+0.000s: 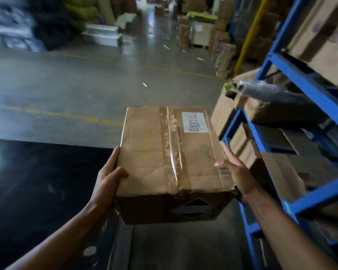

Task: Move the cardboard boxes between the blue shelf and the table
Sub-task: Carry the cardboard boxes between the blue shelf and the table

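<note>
Cardboard box (170,152) carried mid-frame between two grips.
Left grip (107,180) and right grip (236,172) clamp its near sides, thumbs hooked over the top; black surface (27,191) lower left, blue shelf (320,194) right.

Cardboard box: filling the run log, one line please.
cardboard box: carried | left hand: holds left edge | right hand: holds right edge

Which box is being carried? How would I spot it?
Between the blue shelf on the right and the black table on the left, the left hand and right hand hold one cardboard box. Unlike the shelved boxes, its top carries a white label and clear tape.
</note>
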`<state>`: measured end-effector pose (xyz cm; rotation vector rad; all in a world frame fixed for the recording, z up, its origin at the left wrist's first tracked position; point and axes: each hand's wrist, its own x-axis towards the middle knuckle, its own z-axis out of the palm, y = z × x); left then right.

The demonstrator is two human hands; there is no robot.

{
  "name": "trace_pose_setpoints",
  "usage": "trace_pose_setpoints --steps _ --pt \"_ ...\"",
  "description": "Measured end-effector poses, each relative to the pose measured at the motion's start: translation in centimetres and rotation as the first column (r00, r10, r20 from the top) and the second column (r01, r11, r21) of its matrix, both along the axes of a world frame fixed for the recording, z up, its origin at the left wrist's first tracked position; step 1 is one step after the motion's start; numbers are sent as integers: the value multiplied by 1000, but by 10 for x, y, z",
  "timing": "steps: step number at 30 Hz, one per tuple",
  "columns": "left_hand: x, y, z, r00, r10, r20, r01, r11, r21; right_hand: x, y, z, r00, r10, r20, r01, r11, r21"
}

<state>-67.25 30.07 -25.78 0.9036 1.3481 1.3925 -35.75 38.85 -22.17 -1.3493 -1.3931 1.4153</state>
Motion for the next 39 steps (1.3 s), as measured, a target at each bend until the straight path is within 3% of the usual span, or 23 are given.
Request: trace_pose_setpoints --steps 10,16,23,30,34,37,39 --pt "-58 -25 4 872 475 -115 -477 879 13 -132 110 -18 884 463 -68 -465 885 -18" --pt "-42 -56 -8 712 682 -167 -690 724 16 -190 143 -36 703 710 -48 -711 703 -13" --pt "-39 -87 -52 495 824 -276 -868 480 -124 -282 139 -83 465 884 46 -882 467 -64" --pt "-80 -99 -103 474 752 -457 -875 462 -146 -356 138 -115 359 896 263 -928 372 0" --pt "-100 -83 -99 441 723 -532 -886 446 -128 -386 143 -108 373 821 433 -924 369 96" --pt "-123 -88 -101 527 547 -650 -809 556 -188 -406 143 -105 421 752 507 -905 385 181" --pt "-152 -107 -101 537 306 -786 -707 672 -222 -424 141 -105 447 715 537 -893 387 228"
